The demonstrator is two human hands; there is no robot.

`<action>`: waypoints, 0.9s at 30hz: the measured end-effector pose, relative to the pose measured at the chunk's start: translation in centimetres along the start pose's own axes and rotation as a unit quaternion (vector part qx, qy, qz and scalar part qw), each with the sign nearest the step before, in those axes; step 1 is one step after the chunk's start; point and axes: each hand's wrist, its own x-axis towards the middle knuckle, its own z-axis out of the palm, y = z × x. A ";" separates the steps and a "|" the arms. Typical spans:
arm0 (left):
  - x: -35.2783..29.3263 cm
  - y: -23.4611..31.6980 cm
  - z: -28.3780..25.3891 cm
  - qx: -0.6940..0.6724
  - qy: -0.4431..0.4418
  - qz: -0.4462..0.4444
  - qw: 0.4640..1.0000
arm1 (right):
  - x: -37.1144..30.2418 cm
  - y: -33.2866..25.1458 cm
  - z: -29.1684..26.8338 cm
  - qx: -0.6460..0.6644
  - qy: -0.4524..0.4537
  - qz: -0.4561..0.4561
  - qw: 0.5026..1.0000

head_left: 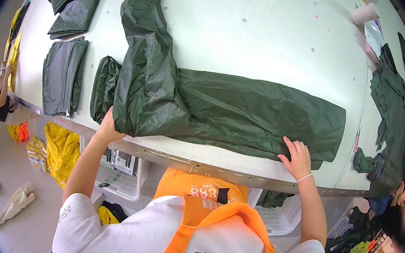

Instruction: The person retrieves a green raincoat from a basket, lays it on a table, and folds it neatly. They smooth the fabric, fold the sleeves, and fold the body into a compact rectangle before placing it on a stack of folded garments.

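Note:
A dark green waterproof garment (235, 110) lies lengthwise along the near side of the white table (253, 41). One long section of it is folded across at the left, and its end points to the far side. At the near left corner of this fold, my left hand (108, 129) grips the fabric, with its fingers partly hidden by it. Toward the garment's right end, my right hand (297, 159) rests on the near edge, fingers stretched out and apart. The bunched left end of the garment sticks out beyond the fold.
Folded dark green garments (63, 76) lie in a row at the left. More loose dark green fabric (391, 109) and a white roll (364, 14) are at the right. White plastic baskets (122, 180) stand below the table edge. Other people are at both sides.

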 end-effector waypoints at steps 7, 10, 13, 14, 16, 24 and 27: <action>-0.6 0.7 0.4 -0.141 -0.125 -0.183 0.965 | 0.3 -3.3 -2.6 0.005 -0.184 0.239 0.953; 0.2 2.7 0.9 -0.166 -0.079 -0.087 0.979 | 5.1 -4.0 -5.8 -0.070 -0.291 0.218 0.929; -0.2 2.5 1.8 -0.161 -0.057 -0.072 0.983 | 17.2 -10.0 -9.7 0.014 -0.176 0.072 0.982; -0.4 2.4 1.9 -0.149 -0.054 -0.071 0.985 | 21.7 -12.6 -10.0 0.026 -0.114 0.000 0.993; -0.5 3.1 1.5 -0.165 -0.026 -0.068 0.984 | 31.3 -16.6 -8.7 0.055 -0.027 -0.122 0.991; -0.4 3.5 1.2 -0.128 -0.047 -0.096 0.986 | 58.4 -21.1 3.1 0.148 0.137 0.001 0.979; -0.6 3.1 1.0 -0.158 -0.048 -0.082 0.983 | 57.1 -18.3 3.2 -0.005 -0.054 -0.008 0.998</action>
